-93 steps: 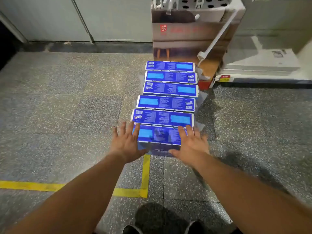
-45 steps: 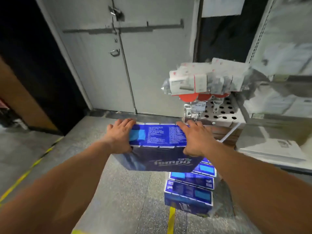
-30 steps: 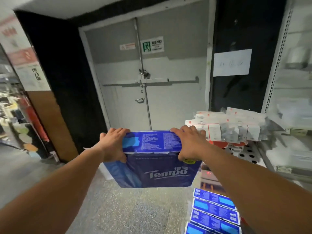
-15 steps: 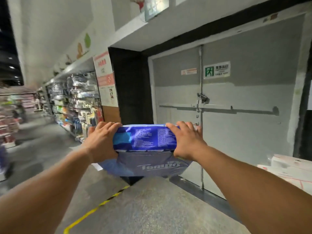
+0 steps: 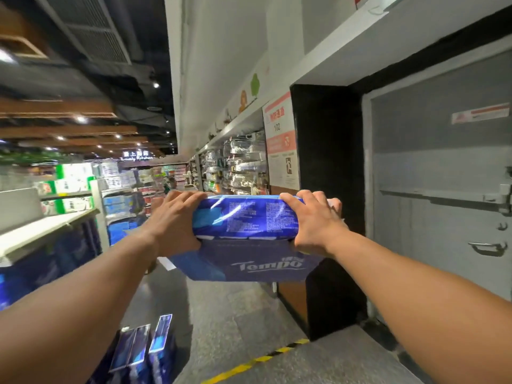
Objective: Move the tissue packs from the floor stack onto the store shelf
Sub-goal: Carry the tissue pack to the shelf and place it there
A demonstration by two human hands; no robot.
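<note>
Item in transit: blue plastic-wrapped rectangular tissue pack (image 5: pixel 245 221), held at chest height clear of the floor, left hand (image 5: pixel 173 223) and right hand (image 5: pixel 314 221) each curled round an end; keep level, carry leftward to white store shelf (image 5: pixel 41 228).

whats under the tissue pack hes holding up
Below the tissue pack, held by the left hand and right hand, only bare grey floor shows. Its underside is hidden.

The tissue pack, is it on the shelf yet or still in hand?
In hand: both hands grip the tissue pack mid-air, short of the shelf.
</note>
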